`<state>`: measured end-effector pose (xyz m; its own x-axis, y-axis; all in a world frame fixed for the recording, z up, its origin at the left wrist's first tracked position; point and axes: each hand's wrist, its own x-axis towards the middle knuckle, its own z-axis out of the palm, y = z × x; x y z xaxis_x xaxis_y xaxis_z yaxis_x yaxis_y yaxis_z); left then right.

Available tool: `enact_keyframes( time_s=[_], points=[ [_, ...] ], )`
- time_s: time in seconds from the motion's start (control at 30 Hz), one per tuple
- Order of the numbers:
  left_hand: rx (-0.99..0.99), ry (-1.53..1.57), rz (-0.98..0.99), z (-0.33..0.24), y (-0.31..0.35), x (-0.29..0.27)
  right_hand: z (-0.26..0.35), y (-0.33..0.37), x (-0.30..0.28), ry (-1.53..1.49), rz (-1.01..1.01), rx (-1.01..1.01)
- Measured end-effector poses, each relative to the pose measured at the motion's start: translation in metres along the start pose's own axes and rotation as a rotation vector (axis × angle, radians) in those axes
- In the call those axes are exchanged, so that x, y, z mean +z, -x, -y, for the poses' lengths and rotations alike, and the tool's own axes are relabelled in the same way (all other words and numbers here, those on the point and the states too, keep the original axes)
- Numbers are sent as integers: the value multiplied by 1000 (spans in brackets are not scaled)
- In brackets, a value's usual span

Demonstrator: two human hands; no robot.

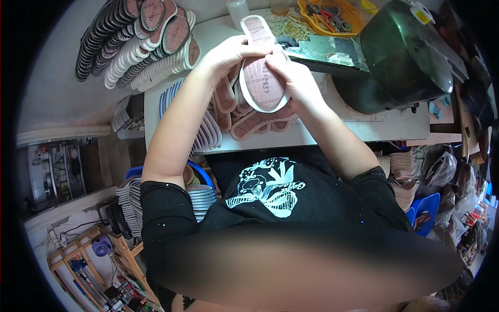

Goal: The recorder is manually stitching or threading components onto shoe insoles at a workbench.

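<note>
A pink shoe insole with a white edging point(264, 88) is held up over the table, its narrow end pointing away from me. My left hand point(228, 53) is closed on its left edge near the middle. From the right, my right hand point(295, 78) grips the other edge, the thumb lying on the pink top face. The fingers underneath are hidden. Beneath it, several more pink insoles point(249, 126) lie loosely on the white table point(358, 130). Just beyond my right hand is the arm of a green sewing machine point(332, 54).
The machine's bulky green head point(397, 57) fills the right of the table. An orange basket point(343, 26) of tools, loose pale threads point(288, 27) and a white bottle point(238, 11) lie behind. Stacked edged soles point(125, 39) stand at far left; grey-blue soles point(207, 132) line the table's left.
</note>
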<state>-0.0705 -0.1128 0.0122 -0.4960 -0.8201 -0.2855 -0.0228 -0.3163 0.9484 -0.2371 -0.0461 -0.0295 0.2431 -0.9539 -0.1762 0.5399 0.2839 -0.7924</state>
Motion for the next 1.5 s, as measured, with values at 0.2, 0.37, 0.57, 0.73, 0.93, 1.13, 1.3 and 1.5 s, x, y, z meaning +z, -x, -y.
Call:
enact_keyframes(
  time_s=[0.2,0.37,0.57,0.73,0.93,1.13,1.3,1.5],
  points=[
    [-35,-44,-63,-4,0,2,-11,34,3,160,103,6],
    [-138,-184,-117,-12,-6,-9,-7,33,4,130,91,137],
    [222,-928,-38,-27,-31,-33,-5,14,9,21,78,21],
    [51,-882,307,-44,-46,-42,6,10,17,25,7,23],
    [-130,-942,235,-62,-37,-34,1,8,5,60,108,-93],
    [-83,-723,144,-30,-34,-64,3,1,8,16,97,-88],
    [-107,-785,70,-36,-9,-50,6,2,8,49,71,-94],
    [-141,-864,-7,-31,-1,-47,8,1,8,44,50,-105]
  ],
)
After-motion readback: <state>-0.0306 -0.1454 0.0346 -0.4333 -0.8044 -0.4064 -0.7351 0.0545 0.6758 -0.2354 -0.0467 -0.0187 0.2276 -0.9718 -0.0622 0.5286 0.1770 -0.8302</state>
